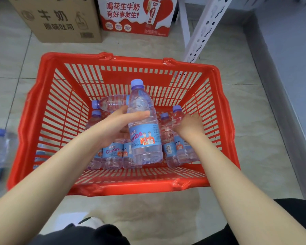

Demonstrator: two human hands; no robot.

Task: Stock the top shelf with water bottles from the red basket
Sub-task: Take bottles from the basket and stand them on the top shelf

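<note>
The person crouches over the red basket [48, 110] on the floor, both arms down inside it. The left hand [120, 124] has a water bottle [143, 124] up off the pile, thumb across its front and the fingers [141, 114] wrapped round its waist, cap pointing up and away from the person, long axis near upright. That one looks ready to travel.

Now the right hand [190, 126]: it comes down on a second bottle [177, 124] standing against the basket's right wall. The purple cap pokes out just left of the fingers; the body runs down beneath the palm, tilted a little. The right fingers curl over the bottle's shoulder, but from here I cannot tell whether they have closed on it or only rest there.

More bottles [113, 152] lie and stand below the left fingers, labels toward the person. The top shelf is not in sight; only a white shelf upright [201, 32] rises beyond the basket, so the lift is probably up and forward.
</note>
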